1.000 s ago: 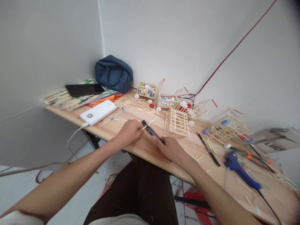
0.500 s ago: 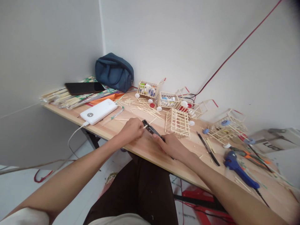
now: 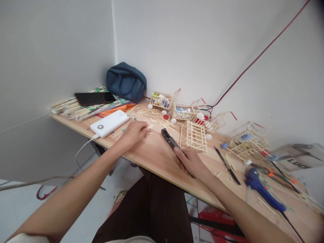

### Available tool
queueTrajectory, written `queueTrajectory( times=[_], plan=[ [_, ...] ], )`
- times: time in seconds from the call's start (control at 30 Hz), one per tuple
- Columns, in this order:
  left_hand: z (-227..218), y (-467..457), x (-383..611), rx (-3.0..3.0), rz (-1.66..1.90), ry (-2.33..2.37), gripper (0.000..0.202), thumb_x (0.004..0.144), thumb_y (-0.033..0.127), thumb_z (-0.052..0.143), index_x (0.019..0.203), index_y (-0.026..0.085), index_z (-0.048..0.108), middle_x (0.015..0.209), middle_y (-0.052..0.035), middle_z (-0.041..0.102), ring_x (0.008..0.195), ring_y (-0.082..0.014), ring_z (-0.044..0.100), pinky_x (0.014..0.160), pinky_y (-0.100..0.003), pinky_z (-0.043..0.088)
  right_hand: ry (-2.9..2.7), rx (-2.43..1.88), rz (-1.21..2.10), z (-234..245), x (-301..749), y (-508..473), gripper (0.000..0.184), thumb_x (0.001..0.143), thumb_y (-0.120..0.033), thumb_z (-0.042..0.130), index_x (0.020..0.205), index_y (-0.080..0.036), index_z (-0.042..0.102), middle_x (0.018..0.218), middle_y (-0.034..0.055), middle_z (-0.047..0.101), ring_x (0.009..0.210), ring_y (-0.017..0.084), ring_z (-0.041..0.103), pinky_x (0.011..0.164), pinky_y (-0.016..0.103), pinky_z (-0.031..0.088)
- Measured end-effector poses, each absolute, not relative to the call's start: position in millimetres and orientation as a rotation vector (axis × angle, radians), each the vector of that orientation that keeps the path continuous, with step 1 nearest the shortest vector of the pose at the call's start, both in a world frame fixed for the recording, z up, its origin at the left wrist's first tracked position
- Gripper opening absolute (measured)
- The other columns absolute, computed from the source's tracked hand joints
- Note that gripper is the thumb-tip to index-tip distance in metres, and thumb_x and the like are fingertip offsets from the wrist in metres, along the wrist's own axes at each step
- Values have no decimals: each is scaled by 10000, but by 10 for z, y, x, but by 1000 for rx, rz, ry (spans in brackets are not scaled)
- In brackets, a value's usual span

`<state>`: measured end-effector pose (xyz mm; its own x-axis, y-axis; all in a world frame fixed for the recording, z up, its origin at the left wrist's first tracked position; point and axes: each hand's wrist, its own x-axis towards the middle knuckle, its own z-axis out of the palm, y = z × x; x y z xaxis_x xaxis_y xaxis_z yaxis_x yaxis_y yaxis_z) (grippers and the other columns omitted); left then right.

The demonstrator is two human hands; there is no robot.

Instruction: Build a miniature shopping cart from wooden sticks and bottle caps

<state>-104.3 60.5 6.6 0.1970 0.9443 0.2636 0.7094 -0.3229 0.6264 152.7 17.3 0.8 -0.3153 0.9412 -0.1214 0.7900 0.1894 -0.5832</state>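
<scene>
My right hand [image 3: 191, 161] is wrapped round the grip of a black plier-like cutting tool [image 3: 169, 139], whose head points away from me over the table. To the left, my left hand [image 3: 134, 134] rests low over the tabletop with its fingers pinched together. A short thin wooden stick [image 3: 151, 127] shows at those fingertips, and a second piece lies just below it. Beyond the hands, a pile of cut sticks [image 3: 164, 123] is spread on the table. A small basket frame of sticks [image 3: 193, 136] stands right of the tool's head.
Small stick carts [image 3: 183, 111] line the wall. A blue glue gun [image 3: 264, 190], a black pen [image 3: 227, 165] and orange-handled pliers [image 3: 274, 175] lie on the right. A white power bank [image 3: 109, 124], a phone [image 3: 95, 98] and a blue bag [image 3: 126, 82] are on the left.
My left hand has drawn away to the left from the cutting tool, with the stick no longer across its jaws. The tool's head has shifted slightly right in my right hand.
</scene>
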Motion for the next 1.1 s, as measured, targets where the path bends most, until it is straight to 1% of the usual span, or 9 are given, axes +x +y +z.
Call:
queueTrajectory(
  times=[0.03,0.17,0.3,0.43,0.53,0.67,0.8,1.0,1.1],
  plan=[
    [100,618,-1112,2151,896,1600,243,835,258,465,611,181,520,617,-14,583,621,-153,517,601,-259,332,-2134,-1651,875,-9,1568,120,651,933,-662,179,572,-203,465,456,-5,499,395,118,475,446,239,359],
    [106,645,-1256,2261,727,1738,105,823,216,481,738,186,537,789,-53,608,741,-193,533,653,-278,333,-1806,-1614,1087,-35,1728,-150,614,904,-694,289,625,-196,513,473,-8,520,397,119,481,437,235,361],
    [-50,693,-1213,2333,576,1748,65,802,164,493,769,180,546,883,-100,608,874,-237,538,750,-315,359,-1745,-1604,1029,-31,1841,-413,625,914,-677,292,600,-191,529,473,10,521,456,137,501,486,250,366],
    [-125,755,-1158,2318,600,1714,110,799,132,473,714,179,524,827,-96,606,828,-228,539,733,-315,359,-1698,-1605,1039,-82,1943,-593,613,921,-662,295,610,-190,534,471,11,518,470,142,494,510,258,368],
    [-57,768,-1115,2289,660,1699,113,830,164,442,746,177,516,752,-68,590,731,-199,523,667,-296,348,-1619,-1618,1049,-135,2023,-673,628,911,-683,277,603,-193,523,470,18,520,460,142,487,485,257,362],
    [103,761,-960,1996,934,1324,202,871,318,436,786,167,540,737,-21,570,650,-142,479,614,-251,345,-1473,-1597,1043,-197,2087,-702,652,890,-716,267,605,-190,526,470,24,524,437,134,477,448,247,350],
    [152,765,-726,1582,1164,1042,339,845,480,479,811,159,582,716,-16,559,588,-118,405,567,-237,319,-1382,-1569,1034,-250,2080,-678,669,875,-731,275,649,-174,568,468,26,531,429,130,481,431,237,358],
    [-73,762,-579,1647,1255,1043,256,877,417,472,866,178,561,743,-13,575,673,-149,484,649,-260,373,-1353,-1502,1073,-274,2049,-651,677,866,-740,282,689,-162,586,479,21,538,411,118,472,405,224,345],
    [-192,746,-568,1782,1167,1066,245,900,380,445,790,184,543,716,1,552,700,-150,486,691,-260,371,-1358,-1485,1060,-281,2047,-649,663,887,-717,274,671,-164,570,476,13,532,425,114,482,431,220,359]
  ],
)
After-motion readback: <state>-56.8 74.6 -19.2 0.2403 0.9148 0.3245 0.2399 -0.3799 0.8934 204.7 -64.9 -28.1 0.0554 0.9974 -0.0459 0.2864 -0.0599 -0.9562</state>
